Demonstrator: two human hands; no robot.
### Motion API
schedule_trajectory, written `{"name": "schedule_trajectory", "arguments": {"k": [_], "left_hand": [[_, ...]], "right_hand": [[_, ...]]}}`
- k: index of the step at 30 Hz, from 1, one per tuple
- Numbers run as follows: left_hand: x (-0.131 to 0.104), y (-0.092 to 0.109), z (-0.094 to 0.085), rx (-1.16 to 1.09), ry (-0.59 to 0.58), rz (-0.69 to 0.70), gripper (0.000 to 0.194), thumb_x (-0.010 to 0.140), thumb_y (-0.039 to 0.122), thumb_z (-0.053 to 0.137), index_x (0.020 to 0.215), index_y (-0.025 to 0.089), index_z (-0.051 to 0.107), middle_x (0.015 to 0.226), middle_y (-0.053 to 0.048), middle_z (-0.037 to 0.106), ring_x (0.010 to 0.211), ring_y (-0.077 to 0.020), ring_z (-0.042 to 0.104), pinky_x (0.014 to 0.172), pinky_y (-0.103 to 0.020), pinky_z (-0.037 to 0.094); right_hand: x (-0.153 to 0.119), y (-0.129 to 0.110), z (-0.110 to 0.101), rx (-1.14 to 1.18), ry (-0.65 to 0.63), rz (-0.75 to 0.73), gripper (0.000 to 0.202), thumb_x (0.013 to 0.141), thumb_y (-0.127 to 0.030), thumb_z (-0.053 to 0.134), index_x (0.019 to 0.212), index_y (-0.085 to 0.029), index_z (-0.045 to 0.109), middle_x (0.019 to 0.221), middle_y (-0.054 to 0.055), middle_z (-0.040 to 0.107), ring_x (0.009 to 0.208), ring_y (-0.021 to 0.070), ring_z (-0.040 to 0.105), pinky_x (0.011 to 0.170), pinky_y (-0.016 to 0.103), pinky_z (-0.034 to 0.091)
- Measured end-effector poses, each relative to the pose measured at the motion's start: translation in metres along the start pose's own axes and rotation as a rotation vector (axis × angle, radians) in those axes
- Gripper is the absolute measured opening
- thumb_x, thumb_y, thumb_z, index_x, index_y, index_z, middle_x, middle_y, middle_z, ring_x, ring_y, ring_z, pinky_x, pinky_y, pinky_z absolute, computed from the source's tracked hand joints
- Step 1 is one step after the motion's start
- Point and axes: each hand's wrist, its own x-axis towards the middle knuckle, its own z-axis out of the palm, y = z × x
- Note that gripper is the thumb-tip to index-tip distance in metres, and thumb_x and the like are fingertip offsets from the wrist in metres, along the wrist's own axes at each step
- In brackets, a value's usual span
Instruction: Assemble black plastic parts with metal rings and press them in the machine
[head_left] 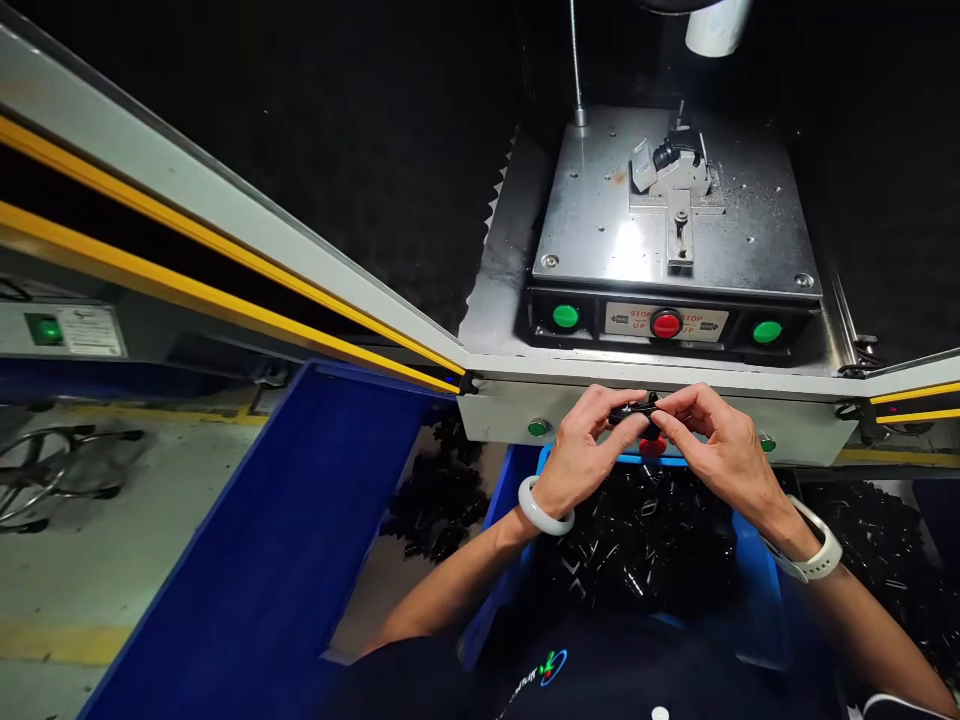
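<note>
Between my two hands is a small glossy black plastic part (636,411), held just in front of the machine's front panel. My left hand (589,445) pinches its left end between thumb and fingers. At its right end my right hand (712,440) is closed, thumb against fingertips. The fingers cover much of the part, so its exact kind does not show. Below my hands, a blue bin (757,570) holds a heap of similar shiny black parts (637,540). Another black part (682,148) sits in a metal fixture (679,180) on the machine's plate.
The steel plate (622,240) has two green buttons (566,316) and a red button (667,323) along its front. Yellow-edged light bars (225,255) flank the opening. More black parts (439,490) lie at left, beside a blue panel (225,560). A chair base (52,465) stands farther left.
</note>
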Motion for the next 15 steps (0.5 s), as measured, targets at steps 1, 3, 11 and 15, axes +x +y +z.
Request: {"name": "schedule_trajectory", "arguments": {"k": [1,3,11,15], "left_hand": [[0.004,0.002,-0.001,0.024,0.008,0.035,0.022,0.089,0.032,0.081,0.109,0.025,0.084,0.105,-0.008,0.071,0.099,-0.0219,0.065,0.085,-0.031,0.053],[0.017,0.008,-0.006,-0.004,0.019,0.060,0.017,0.085,0.029,0.085,0.100,0.022,0.084,0.101,-0.008,0.072,0.092,-0.0203,0.066,0.078,-0.030,0.054],[0.137,0.065,-0.030,-0.093,0.216,0.216,0.018,0.086,0.023,0.084,0.096,0.013,0.072,0.090,-0.003,0.073,0.063,-0.0093,0.068,0.061,-0.021,0.055],[0.205,0.098,-0.023,-0.010,0.291,0.134,0.019,0.099,0.019,0.069,0.112,0.005,0.065,0.106,-0.009,0.073,0.074,-0.0102,0.073,0.073,-0.024,0.057]], "right_hand": [[0.004,-0.002,-0.005,-0.004,-0.041,-0.001,0.025,0.099,-0.046,0.066,0.102,-0.021,0.068,0.089,0.004,0.075,0.076,0.0160,0.074,0.068,0.029,0.060],[0.021,-0.011,-0.020,-0.026,-0.161,-0.037,0.025,0.101,-0.045,0.062,0.106,-0.021,0.071,0.092,0.004,0.076,0.079,0.0160,0.074,0.069,0.029,0.061],[0.218,-0.080,-0.052,-0.689,0.522,-0.183,0.062,0.100,-0.052,0.057,0.138,-0.002,0.056,0.137,0.019,0.061,0.139,0.0324,0.054,0.111,0.052,0.043],[0.280,-0.093,-0.056,-0.735,0.415,-0.096,0.087,0.100,-0.061,0.025,0.130,0.015,0.052,0.136,0.024,0.058,0.139,0.0368,0.051,0.104,0.050,0.042]]}}
